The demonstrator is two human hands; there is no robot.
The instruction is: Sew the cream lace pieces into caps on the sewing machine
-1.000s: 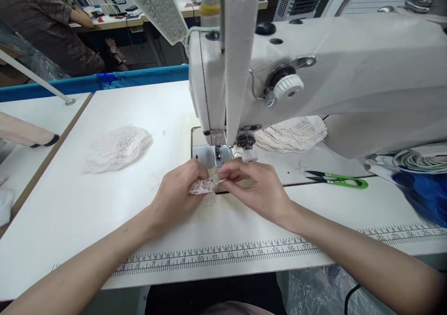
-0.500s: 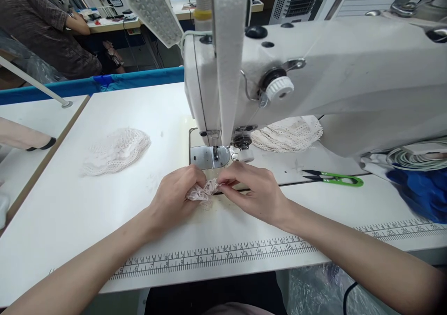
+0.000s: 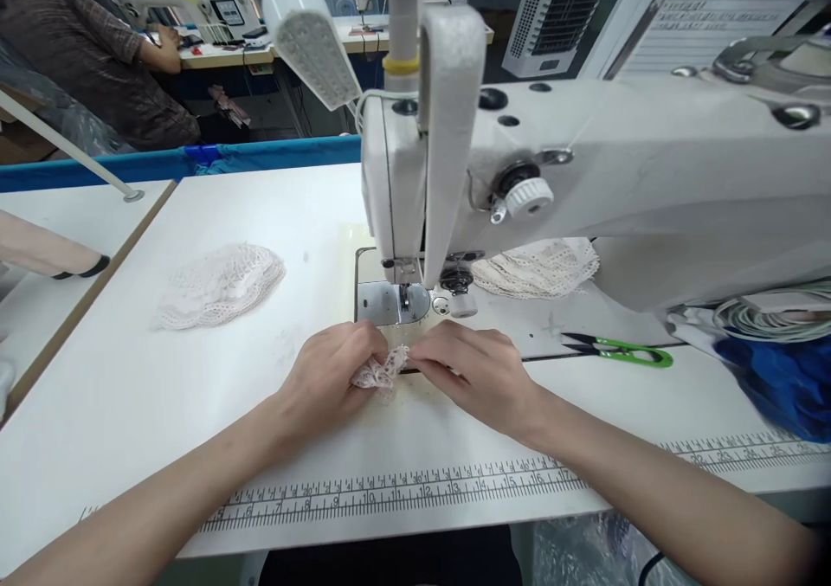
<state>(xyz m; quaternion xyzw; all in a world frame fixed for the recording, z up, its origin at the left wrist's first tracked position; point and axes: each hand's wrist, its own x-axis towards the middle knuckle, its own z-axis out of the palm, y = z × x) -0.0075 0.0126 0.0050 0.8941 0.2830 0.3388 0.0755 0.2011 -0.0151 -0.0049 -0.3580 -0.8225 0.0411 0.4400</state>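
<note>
A crumpled piece of white lace [image 3: 388, 368] is held between my two hands, just in front of the sewing machine's needle plate [image 3: 380, 302]. My left hand [image 3: 334, 365] is closed round most of the lace, with its fingertips partly hidden. The thumb and fingers of my right hand [image 3: 471, 374] pinch the lace's right edge. Above and behind the hands stands the white sewing machine [image 3: 396, 196], its presser foot [image 3: 405, 299] over the plate. One pile of lace pieces [image 3: 221, 287] lies to the left, and another lace pile [image 3: 536, 267] is behind the needle area, partly hidden by the machine.
Green-handled thread snips [image 3: 623, 354] lie on the right. Blue cloth [image 3: 779, 378] and coiled cord [image 3: 772, 318] are at the far right. A printed ruler [image 3: 389, 492] runs along the table's front edge. Beyond the blue divider [image 3: 279, 151], another person [image 3: 97, 67] sits at a machine.
The camera view has tilted slightly, so the machine and table appear lower. Both hands stay on the lace, with only small finger movement.
</note>
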